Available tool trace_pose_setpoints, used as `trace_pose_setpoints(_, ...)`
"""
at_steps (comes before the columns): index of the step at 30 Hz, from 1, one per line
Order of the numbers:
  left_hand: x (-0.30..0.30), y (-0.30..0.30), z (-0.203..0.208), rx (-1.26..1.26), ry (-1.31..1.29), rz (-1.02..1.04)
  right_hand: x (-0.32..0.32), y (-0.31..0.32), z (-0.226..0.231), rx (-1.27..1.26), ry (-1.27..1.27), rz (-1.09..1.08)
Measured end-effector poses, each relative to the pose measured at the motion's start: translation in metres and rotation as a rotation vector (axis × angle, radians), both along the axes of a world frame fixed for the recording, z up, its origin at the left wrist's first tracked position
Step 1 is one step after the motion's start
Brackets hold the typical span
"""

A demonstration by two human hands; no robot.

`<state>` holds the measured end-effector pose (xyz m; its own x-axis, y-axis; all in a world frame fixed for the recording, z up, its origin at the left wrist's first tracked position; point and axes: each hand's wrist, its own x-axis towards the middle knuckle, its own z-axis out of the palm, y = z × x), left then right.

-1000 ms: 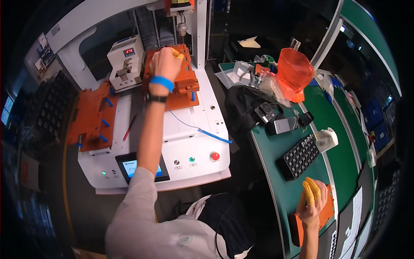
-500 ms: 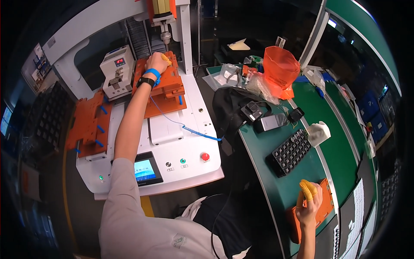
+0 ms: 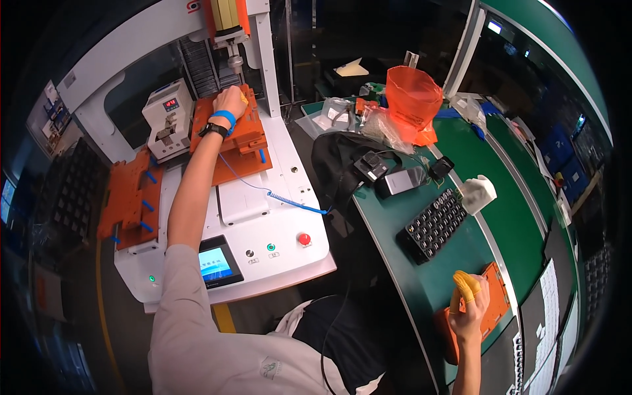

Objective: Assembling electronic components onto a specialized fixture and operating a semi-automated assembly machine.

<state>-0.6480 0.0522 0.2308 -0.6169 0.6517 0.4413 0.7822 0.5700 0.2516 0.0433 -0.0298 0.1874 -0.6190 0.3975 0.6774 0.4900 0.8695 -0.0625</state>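
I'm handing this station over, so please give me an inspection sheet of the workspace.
Surface: white machine base at left; green bench at right.
Job's things: orange fixture on the base, below a tool head; orange block on the bench.
Clutter: black tray of small parts, translucent red-orange bag and clear plastic bags on the bench.
Hands: left hand at the fixture, grip unclear; right hand at the block, fingers bent, grip unclear.
Cables: blue coiled cord runs from near the left wrist across the base.
Surroundings: yellow floor line at left; background dark.
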Motion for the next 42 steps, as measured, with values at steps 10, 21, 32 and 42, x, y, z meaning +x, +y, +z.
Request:
trace_pose_setpoints(10, -0.091, 0.001, -0.022, 0.148, -0.289, -0.074, 0.013, -0.003, 0.002, -0.004, -0.018, -0.041)
trace_pose_setpoints(21, -0.232, -0.045, 0.029, 0.927, -0.150, 0.026, 0.019, -0.004, 0.014, 0.002, 0.025, -0.012)
trace_pose_setpoints(32, -0.018, 0.018, -0.002, -0.233, -0.301, 0.199, 0.016, -0.012, -0.002, -0.070, -0.046, -0.039)
trace_pose_setpoints(42, -0.021, 0.015, 0.009, -0.134, -0.317, 0.119, 0.045, -0.043, -0.008, -0.083, -0.040, -0.143)
